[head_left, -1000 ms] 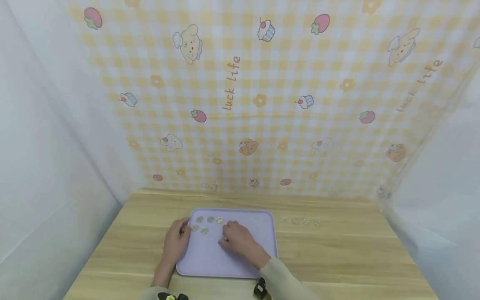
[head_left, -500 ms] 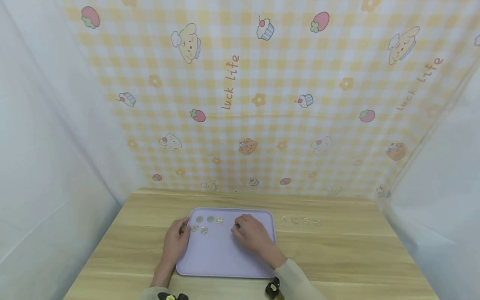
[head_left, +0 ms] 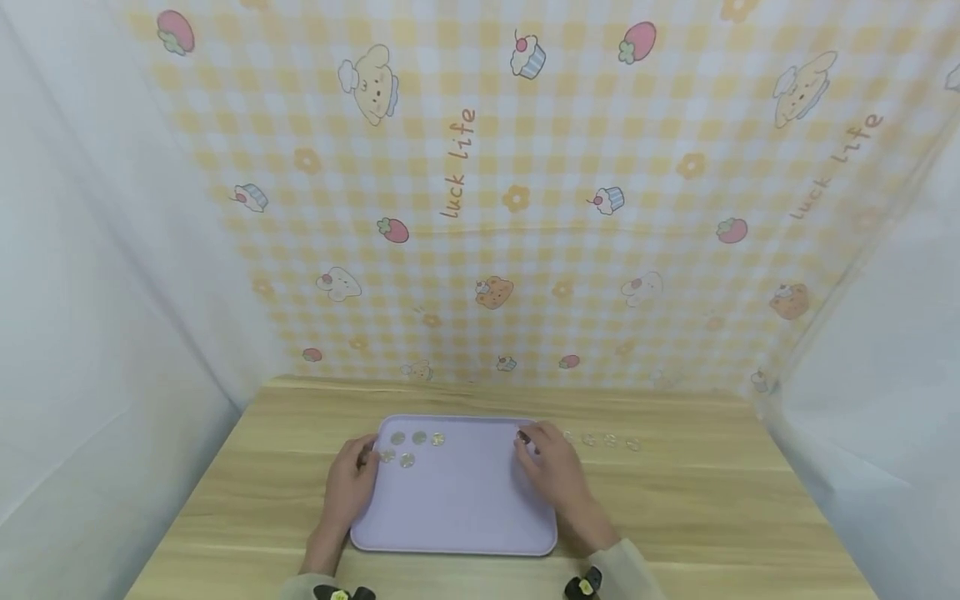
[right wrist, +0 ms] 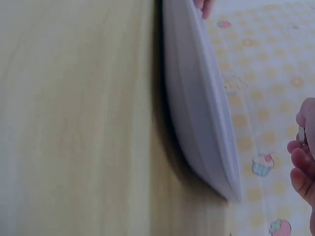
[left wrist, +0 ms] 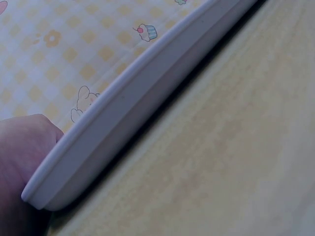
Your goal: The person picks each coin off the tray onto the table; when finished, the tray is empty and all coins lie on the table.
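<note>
A lilac tray [head_left: 457,508] lies on the wooden table, with several shiny coins [head_left: 420,437] in two short rows at its far left. My left hand [head_left: 351,479] grips the tray's left rim, its knuckles showing at the edge in the left wrist view. Over the tray's far right corner is my right hand [head_left: 553,467], fingers bent. Between its thumb and fingers the right wrist view shows the thin silvery edge of a coin [right wrist: 301,134]; the rest of that piece is hidden.
Right of the tray, several clear round pieces [head_left: 611,440] lie in a row on the table [head_left: 690,500]. A yellow checked cloth [head_left: 517,250] hangs behind, and white sheets [head_left: 885,375] stand at both sides.
My right hand has moved right, from over the middle of the tray to its far right corner. My left hand stays at the left rim; the coins on the tray lie as before.
</note>
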`<state>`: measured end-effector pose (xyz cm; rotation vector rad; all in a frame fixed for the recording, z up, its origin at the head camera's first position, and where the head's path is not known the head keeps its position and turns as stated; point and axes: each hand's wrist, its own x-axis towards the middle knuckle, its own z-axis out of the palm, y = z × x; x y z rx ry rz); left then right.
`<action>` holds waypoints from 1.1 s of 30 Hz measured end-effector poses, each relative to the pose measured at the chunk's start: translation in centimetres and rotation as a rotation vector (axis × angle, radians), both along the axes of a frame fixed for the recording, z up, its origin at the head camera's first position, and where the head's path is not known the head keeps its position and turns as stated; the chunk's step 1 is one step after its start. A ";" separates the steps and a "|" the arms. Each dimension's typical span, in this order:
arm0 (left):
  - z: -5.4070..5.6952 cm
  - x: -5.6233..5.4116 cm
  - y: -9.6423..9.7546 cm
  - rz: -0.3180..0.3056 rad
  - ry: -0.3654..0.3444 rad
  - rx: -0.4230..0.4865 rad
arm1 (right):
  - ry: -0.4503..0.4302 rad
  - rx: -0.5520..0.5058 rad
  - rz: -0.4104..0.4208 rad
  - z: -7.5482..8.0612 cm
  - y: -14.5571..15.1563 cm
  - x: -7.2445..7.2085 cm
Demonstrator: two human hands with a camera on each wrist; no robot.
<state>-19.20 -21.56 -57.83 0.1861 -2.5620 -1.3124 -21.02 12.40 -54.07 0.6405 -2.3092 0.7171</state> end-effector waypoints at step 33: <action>0.2 0.2 0.0 -0.001 -0.005 -0.007 | -0.597 -0.063 -0.216 -2.0 7.3 0.9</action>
